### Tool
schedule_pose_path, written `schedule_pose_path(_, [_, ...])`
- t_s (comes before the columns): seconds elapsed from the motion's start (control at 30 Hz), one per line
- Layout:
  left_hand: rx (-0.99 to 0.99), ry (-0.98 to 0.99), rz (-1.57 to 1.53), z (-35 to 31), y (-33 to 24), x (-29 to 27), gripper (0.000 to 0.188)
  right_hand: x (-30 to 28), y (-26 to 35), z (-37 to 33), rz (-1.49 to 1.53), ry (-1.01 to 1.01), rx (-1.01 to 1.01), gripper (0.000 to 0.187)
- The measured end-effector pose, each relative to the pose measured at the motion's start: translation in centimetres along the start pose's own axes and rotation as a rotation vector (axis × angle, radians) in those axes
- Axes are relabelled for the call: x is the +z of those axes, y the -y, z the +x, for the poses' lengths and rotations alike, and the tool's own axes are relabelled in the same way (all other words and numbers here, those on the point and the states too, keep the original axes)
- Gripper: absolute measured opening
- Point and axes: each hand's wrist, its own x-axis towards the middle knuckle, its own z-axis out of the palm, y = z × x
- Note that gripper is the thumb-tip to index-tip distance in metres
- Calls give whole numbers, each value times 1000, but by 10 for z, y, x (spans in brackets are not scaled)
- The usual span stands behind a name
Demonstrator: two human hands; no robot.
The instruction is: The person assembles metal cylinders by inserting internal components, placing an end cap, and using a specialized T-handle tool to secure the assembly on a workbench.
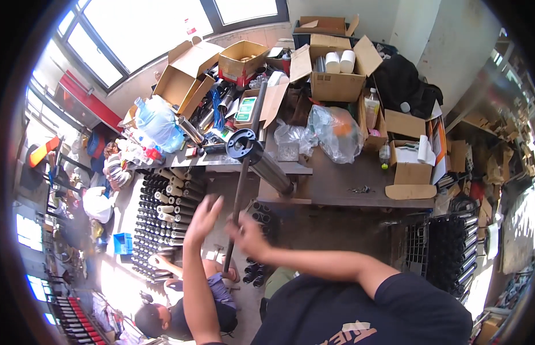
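Note:
A long dark metal rod (239, 192) runs up from beside my legs, across the round flanged end of a metal cylinder (270, 169), and on over the bench. Whether it passes through the flange or only lies against it, I cannot tell. My right hand (250, 237) is closed round the rod below the cylinder, slightly blurred. Just left of the rod, my left hand (204, 219) is raised and holds nothing, its fingers stretched out. The cylinder lies tilted at the front edge of the cluttered workbench (342, 181), its flanged end toward the upper left.
Cardboard boxes (339, 86), plastic bags (339, 135) and a large clear bottle (158, 121) crowd the bench. Below left stand rows of dark and pale cylinders (158, 218). Close by on my left sits another person (181, 310). A wire rack (417, 247) stands right.

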Motion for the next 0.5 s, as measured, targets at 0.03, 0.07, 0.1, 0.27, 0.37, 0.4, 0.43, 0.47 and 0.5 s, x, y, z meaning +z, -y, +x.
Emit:
schedule_pose_path(0.03, [-62, -53, 32, -52, 45, -1, 46, -26, 20, 31, 68, -121, -2, 19])
schedule_pose_path(0.07, [-347, 48, -523, -103, 47, 5, 49, -54, 9, 75, 39, -256, -124, 21])
schedule_pose_path(0.1, [-335, 44, -765, -145, 40, 16, 47, -75, 18, 118, -247, -408, -251, 29])
schedule_pose_path(0.27, [-153, -645, 477, -118, -73, 63, 28, -152, 61, 336, -1468, 129, -1093, 35])
schedule_pose_path(0.37, [-145, -748, 841, -31, -116, 79, 33, -181, 70, 414, -1840, 479, -435, 30])
schedule_pose_path(0.4, [-285, -740, 886, -11, -125, 76, 37, -195, 69, 418, -1690, 423, -380, 26])
schedule_pose_path(0.43, [-393, -762, 885, -5, -137, 83, 36, -201, 57, 417, -1636, 371, -415, 29])
schedule_pose_path(0.47, [-494, -784, 883, -1, -147, 88, 35, -205, 45, 415, -1586, 312, -446, 32])
schedule_pose_path(0.5, [-448, -826, 986, 6, -144, 85, 37, -215, 35, 413, -1580, 305, -419, 32])
